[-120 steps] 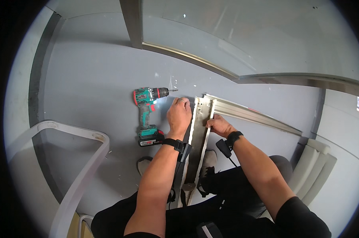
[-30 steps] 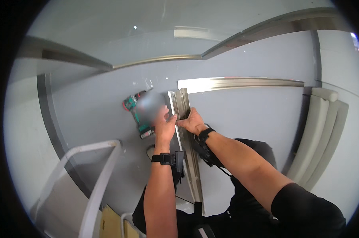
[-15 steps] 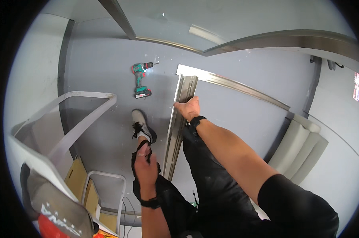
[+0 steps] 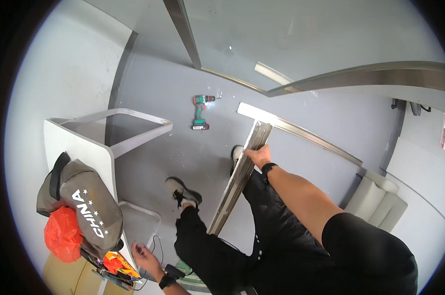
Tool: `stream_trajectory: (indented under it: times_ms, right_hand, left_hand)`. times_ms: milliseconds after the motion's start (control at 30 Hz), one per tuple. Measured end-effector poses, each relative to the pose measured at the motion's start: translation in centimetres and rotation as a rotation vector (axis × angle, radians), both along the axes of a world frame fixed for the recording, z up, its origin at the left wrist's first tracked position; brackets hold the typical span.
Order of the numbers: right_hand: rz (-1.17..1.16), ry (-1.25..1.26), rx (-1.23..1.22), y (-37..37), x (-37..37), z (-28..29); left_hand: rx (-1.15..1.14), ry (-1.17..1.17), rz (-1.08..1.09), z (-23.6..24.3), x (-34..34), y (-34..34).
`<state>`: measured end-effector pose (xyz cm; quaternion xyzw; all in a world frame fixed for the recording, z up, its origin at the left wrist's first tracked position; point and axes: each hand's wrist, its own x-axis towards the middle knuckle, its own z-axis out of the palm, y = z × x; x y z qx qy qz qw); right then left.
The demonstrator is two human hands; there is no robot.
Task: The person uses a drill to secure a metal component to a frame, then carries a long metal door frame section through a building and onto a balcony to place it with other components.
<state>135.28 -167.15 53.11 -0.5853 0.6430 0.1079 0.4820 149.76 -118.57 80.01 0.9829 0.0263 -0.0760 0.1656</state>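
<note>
Right hand [image 4: 259,156] grips the rail [image 4: 237,184] near its far end, rail slanting between the legs, left hand [image 4: 146,258] loosely open by the counter [image 4: 84,141]; I'd want firm right fingers against twisting.

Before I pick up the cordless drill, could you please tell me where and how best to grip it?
I would grip the slim handle from above, palm to its left. The drill seems to lie on its side, chuck pointing right, with the bulkier battery end nearest the person.
</note>
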Motion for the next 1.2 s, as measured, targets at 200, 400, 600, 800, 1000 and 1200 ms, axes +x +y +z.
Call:
stream_trajectory:
  times_ms: [200,400,600,800,1000,1200]
  right_hand:
    - [-0.006,-0.080,0.166,-0.3,0.5,-0.5]
    - [-0.059,0.180,-0.003,0.0,2.9,0.5]
    - [-0.071,0.220,-0.036,0.8,3.0,2.9]
    - [-0.081,0.086,-0.067,0.3,1.7,4.9]
    - [0.096,-0.289,-0.121,3.1,-2.0,7.5]
    - [0.178,-0.301,0.300,-0.7,-8.6,13.6]
  left_hand:
    - [-0.041,0.067,0.554,7.2,-10.7,19.1]
    - [-0.045,0.018,0.811,22.8,-15.3,24.1]
    - [0.156,-0.016,0.745,31.8,-8.1,20.5]
    - [0.634,0.242,0.194,25.4,-11.2,23.7]
    - [-0.140,0.029,0.608,10.1,-29.2,30.7]
    - [-0.390,-0.209,1.201,7.7,-51.1,26.6]
